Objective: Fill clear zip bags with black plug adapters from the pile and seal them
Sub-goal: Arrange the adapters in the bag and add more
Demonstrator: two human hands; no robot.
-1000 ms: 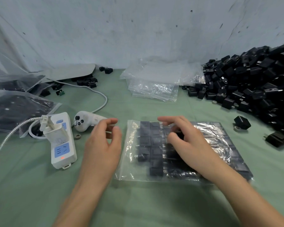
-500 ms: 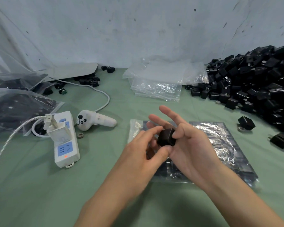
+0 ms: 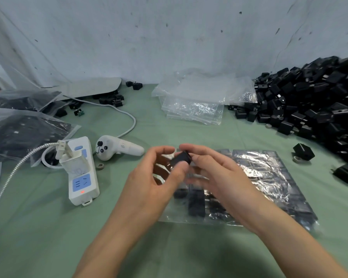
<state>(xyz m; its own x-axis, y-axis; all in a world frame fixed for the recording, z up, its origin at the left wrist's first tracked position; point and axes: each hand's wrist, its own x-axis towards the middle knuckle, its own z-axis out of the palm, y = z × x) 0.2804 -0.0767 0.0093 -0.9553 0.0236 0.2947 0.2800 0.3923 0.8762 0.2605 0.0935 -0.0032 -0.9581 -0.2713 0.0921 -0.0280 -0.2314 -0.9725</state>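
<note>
— Left side?
— I've got a white plastic power strip [image 3: 82, 173], then my left hand [image 3: 155, 183], thumb and fingers pinching one small black plug adapter [image 3: 182, 160] in mid-air.
— Right hand?
— My right hand [image 3: 215, 177] curls its fingers on it too. The clear plastic zip bag [image 3: 269, 177] lies beneath, part-filled; heaped black adapter pile [image 3: 309, 105] far right.

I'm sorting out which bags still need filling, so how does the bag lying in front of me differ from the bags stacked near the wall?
The front bag holds rows of black adapters; the stacked bags look empty. The front bag is a single one lying flat; the stacked bags are several, heaped beside the pile. Both are clear plastic on the green table cover.
</note>
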